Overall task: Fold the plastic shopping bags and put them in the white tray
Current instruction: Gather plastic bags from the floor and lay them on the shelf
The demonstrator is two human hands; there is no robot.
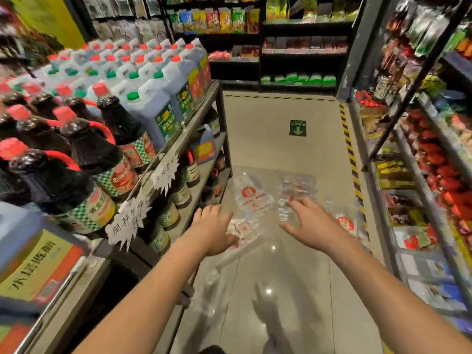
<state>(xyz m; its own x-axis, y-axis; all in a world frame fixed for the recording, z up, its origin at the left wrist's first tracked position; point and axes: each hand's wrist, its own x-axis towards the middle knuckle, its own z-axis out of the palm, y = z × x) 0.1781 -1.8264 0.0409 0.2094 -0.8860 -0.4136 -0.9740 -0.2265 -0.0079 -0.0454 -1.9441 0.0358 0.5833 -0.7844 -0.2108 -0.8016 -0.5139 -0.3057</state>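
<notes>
Several clear plastic shopping bags with red and white print lie spread on the tiled aisle floor. One bag (251, 198) lies between my hands, another bag (297, 186) beyond my right fingertips, a third bag (344, 222) further right. My left hand (213, 229) hovers over the near bag (242, 229), fingers straight and spread. With its fingers spread too, my right hand (310, 219) reaches over the bags and holds nothing. No white tray is in view.
A grey shelf unit (176, 139) on the left carries dark sauce bottles and vinegar jugs with paper price tags. Snack racks (419, 175) line the right side. Black-yellow hazard tape (351, 154) edges the floor. A green arrow sticker (297, 128) marks the floor ahead.
</notes>
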